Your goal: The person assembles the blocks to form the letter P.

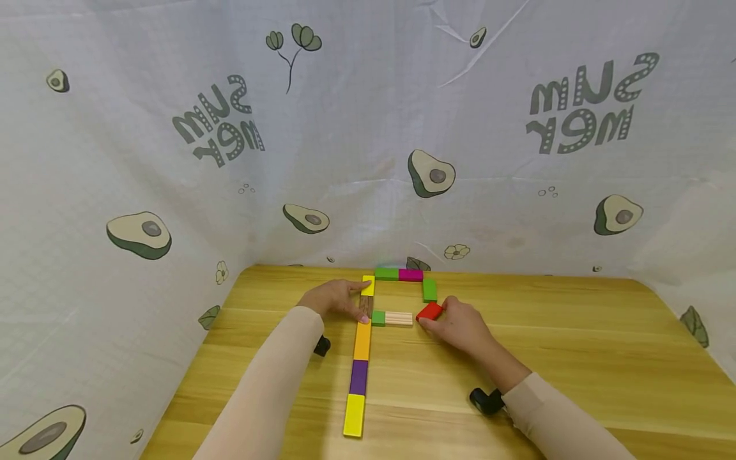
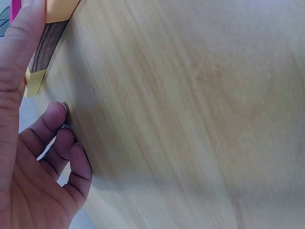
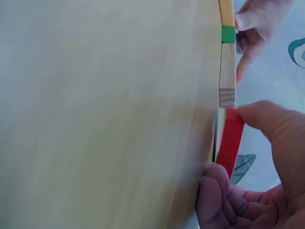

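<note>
In the head view, coloured blocks form a shape like a letter P on the wooden table. My right hand (image 1: 461, 326) pinches a red block (image 1: 429, 312) between thumb and fingers. That block sits at a slant, between the green block (image 1: 430, 291) above it and the ridged pale wooden block (image 1: 398, 318) to its left. At the upright column, my left hand (image 1: 335, 298) touches the blocks: the index finger reaches the yellow block (image 1: 368, 286), and the thumb rests near where the brown block (image 1: 366, 306) meets the orange block (image 1: 362, 340).
Below the orange block lie a purple block (image 1: 358, 377) and another yellow block (image 1: 354, 415). A green block (image 1: 387, 274) and a magenta block (image 1: 411, 275) make the top row. Behind the wooden table (image 1: 575, 358) hangs a white printed sheet (image 1: 356, 128).
</note>
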### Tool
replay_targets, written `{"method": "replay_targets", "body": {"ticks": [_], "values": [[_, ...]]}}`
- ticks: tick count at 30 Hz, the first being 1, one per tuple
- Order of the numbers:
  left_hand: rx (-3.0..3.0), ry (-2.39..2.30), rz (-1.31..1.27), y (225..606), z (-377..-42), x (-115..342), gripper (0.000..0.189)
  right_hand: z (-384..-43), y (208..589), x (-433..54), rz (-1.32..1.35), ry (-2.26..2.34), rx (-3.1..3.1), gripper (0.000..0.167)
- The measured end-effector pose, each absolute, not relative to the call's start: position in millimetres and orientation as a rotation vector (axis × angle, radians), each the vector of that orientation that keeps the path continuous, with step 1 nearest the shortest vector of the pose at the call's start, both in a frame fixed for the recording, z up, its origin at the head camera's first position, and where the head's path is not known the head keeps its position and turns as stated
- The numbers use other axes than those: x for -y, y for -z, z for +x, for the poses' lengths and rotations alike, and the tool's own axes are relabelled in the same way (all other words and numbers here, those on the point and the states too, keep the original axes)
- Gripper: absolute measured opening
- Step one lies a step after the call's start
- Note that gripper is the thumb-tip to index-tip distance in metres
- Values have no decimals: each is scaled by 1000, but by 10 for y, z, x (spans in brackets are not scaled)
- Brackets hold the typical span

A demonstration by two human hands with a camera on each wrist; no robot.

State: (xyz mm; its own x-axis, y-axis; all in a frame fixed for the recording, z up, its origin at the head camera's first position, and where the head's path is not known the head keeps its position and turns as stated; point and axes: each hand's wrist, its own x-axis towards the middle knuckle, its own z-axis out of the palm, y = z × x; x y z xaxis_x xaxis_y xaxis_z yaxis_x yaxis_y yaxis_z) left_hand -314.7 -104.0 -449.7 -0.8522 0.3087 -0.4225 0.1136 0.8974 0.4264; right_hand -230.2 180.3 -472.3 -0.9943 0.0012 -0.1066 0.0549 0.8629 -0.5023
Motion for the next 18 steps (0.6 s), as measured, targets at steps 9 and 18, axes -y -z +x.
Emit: {"method": "replay_targets", "body": {"ticks": [9, 18], "values": [[-2567, -539, 328, 4477, -3149, 1008, 98, -2314, 4735, -1747, 98, 769, -2934, 68], [-2537, -587, 355, 4529, -3190, 995, 100, -2294, 4753, -1794, 108, 778, -2934, 70]]}}
